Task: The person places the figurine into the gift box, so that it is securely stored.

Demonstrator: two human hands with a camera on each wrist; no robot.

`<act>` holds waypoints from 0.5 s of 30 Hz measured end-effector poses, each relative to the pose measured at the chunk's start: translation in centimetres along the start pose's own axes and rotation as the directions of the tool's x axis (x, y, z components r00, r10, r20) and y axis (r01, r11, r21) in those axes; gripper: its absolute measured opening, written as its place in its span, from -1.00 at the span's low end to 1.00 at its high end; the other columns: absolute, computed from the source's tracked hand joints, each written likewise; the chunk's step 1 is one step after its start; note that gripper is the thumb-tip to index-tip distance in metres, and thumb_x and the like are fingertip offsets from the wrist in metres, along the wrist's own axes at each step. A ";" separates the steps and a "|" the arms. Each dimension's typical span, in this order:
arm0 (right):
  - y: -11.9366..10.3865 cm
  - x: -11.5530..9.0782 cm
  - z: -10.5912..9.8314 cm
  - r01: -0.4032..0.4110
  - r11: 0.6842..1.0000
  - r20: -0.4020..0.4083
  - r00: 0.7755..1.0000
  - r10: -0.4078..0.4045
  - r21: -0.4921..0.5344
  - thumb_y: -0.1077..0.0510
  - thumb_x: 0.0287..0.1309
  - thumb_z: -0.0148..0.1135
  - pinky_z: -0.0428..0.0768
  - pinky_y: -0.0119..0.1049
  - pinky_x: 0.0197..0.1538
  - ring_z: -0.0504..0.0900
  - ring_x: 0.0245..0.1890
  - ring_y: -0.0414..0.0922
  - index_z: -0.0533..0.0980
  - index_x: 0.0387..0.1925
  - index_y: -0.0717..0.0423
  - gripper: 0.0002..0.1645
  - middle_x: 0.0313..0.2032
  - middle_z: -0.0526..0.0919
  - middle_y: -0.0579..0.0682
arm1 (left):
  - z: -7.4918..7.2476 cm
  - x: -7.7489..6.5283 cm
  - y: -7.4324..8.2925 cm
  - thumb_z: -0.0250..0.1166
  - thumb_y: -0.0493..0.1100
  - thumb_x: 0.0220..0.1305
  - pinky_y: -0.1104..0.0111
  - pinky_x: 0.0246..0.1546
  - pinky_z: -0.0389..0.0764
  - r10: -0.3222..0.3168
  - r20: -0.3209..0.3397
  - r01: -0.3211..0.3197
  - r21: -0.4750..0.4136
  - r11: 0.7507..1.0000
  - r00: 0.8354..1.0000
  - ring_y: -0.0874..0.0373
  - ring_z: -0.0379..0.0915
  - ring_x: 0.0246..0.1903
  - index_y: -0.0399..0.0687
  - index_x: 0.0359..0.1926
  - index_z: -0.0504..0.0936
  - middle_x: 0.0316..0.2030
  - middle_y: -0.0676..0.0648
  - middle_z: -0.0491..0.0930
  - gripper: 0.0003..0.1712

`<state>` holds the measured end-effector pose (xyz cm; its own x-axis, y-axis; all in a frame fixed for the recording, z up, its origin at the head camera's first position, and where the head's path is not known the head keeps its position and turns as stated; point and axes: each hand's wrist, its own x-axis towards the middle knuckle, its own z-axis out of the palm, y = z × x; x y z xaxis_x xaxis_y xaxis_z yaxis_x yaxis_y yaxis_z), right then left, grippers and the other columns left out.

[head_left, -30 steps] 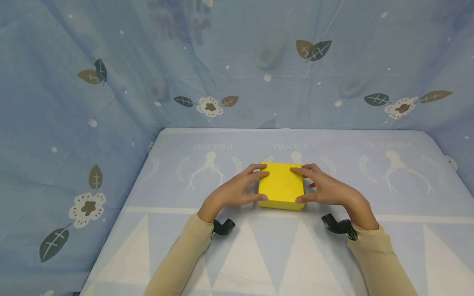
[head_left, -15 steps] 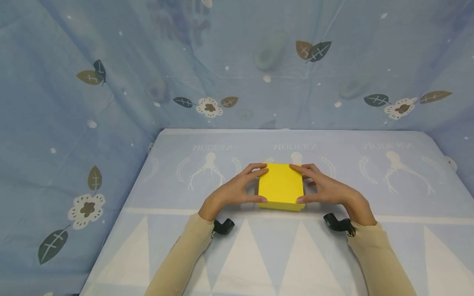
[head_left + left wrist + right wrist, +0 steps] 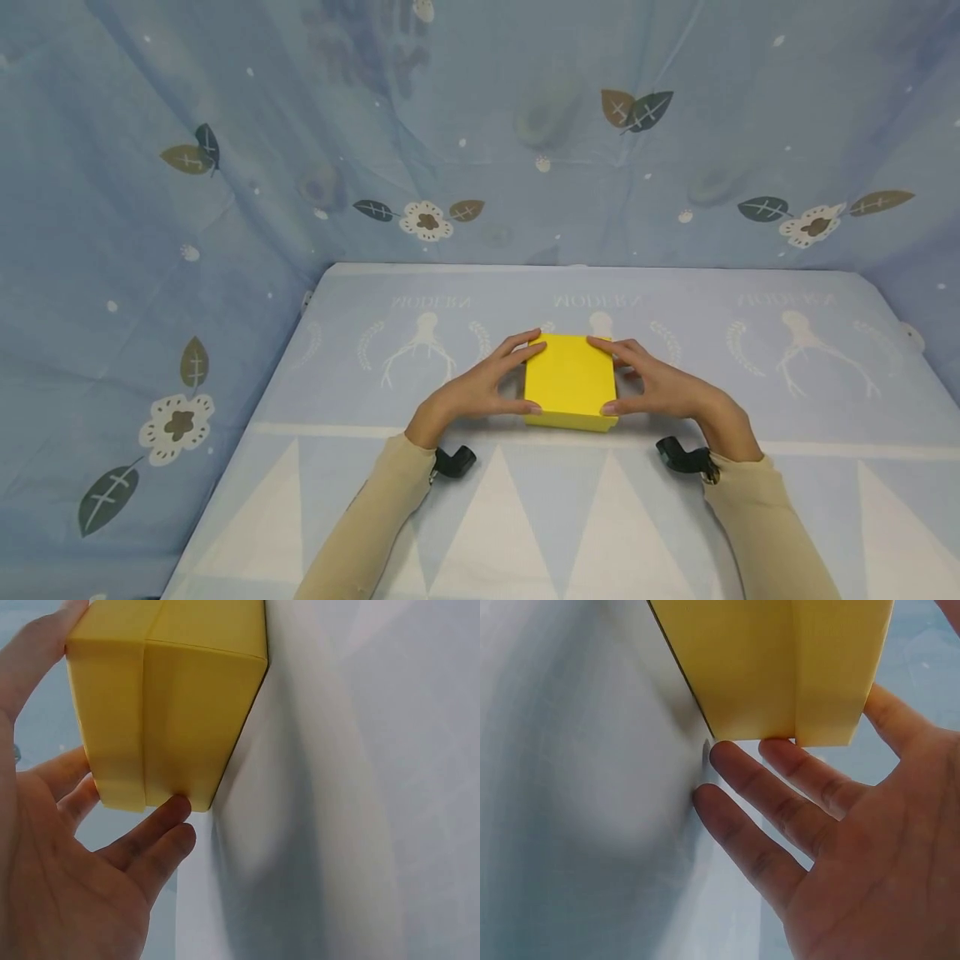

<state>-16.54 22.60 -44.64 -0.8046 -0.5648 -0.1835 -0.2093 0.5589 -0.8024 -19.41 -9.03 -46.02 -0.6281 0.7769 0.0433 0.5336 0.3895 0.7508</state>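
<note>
A yellow square cardboard box [image 3: 570, 375] with its lid on lies flat on the table between both hands. From the left side, my left hand [image 3: 480, 385] holds it, thumb at the near left corner and fingers at the far left corner. The left wrist view shows the lid's lower edge as a step along the box wall [image 3: 187, 712], with fingertips at its far end. My right hand [image 3: 660, 383] grips the right side the same way, thumb near and index finger over the far top edge. In the right wrist view, its other fingers [image 3: 772, 802] spread at the box's far end.
The table is covered by a pale blue and white cloth [image 3: 495, 533] with triangles and antler prints. Blue printed curtains [image 3: 480, 125] stand behind it and at both sides. A black wrist device [image 3: 453, 461] sits on each forearm.
</note>
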 end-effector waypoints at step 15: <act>0.5 0.0 0.0 0.002 0.998 0.012 1.000 -0.003 0.056 -0.06 0.05 0.46 0.14 0.35 0.32 0.21 0.33 0.26 -0.08 0.54 -0.26 0.19 0.47 -0.02 0.17 | 0.0 0.1 -0.3 0.46 -0.02 0.15 -0.01 0.43 0.10 0.021 0.010 -0.020 -0.017 1.000 1.000 0.12 -0.28 0.54 0.09 0.56 -0.05 0.56 -0.03 -0.25 0.12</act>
<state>-16.68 22.88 -45.01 -0.7971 -0.5739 -0.1879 -0.1796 0.5223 -0.8336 -19.61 -9.00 -46.24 -0.6115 0.7895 0.0524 0.5367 0.3652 0.7606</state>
